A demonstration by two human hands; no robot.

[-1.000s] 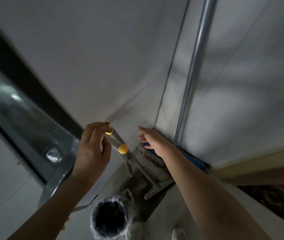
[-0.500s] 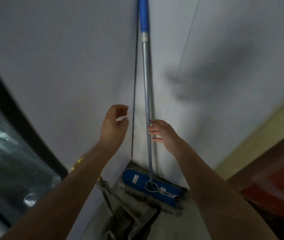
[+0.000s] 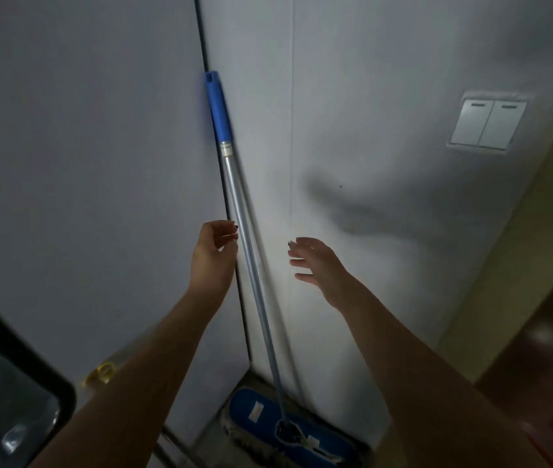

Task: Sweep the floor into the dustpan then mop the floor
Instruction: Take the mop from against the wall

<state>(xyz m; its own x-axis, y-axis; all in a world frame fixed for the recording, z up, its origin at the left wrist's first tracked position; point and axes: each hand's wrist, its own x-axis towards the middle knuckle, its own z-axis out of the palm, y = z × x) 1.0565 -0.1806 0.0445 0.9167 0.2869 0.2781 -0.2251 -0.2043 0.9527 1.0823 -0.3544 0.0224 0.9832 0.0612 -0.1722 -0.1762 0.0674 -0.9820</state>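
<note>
A flat mop leans in the wall corner: its silver pole (image 3: pixel 249 261) runs up to a blue grip (image 3: pixel 218 109), and its blue head (image 3: pixel 268 418) lies on the floor below. My left hand (image 3: pixel 212 256) hovers just left of the pole with loosely curled fingers, holding nothing. My right hand (image 3: pixel 317 263) reaches forward to the right of the pole, fingers spread, a short gap away from it. A yellow-tipped handle (image 3: pixel 101 373) shows at lower left behind my left forearm.
Grey wall panels meet at a dark seam (image 3: pixel 221 184) behind the pole. A double light switch (image 3: pixel 486 123) sits on the right wall. A dark glass door edge (image 3: pixel 8 393) stands at lower left, a brown and red surface (image 3: pixel 545 383) at lower right.
The view has tilted upward, showing the mop's blue grip. My left hand let go of the yellow-tipped handle and rose beside the pole. My right hand came off the pole and moved right.
</note>
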